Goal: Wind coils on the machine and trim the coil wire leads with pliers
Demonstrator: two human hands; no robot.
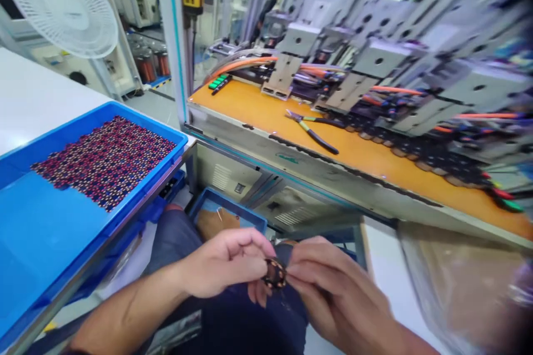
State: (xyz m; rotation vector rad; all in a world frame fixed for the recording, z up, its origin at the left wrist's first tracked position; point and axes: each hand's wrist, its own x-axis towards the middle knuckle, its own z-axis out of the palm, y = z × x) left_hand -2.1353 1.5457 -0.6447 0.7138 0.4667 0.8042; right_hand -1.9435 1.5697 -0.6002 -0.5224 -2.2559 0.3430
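Above my lap, my left hand [233,266] pinches a small ring-shaped motor stator [275,274] between thumb and fingers. It is dark, with copper-coloured spots around its rim and an open middle. From the other side, my right hand [333,283] is closed with its fingertips at the stator's right edge. Faint thin strands, perhaps wire ends, hang just below the stator. Whether the right fingertips grip its rim or a strand is too blurred to tell.
Left, a blue tray [54,238] holds many small patterned parts [112,158] in rows. Ahead, pliers [312,130] lie on an orange bench [250,102] below machine heads. A lower blue bin [250,219] stands by my knees; a white fan [62,5] is at upper left.
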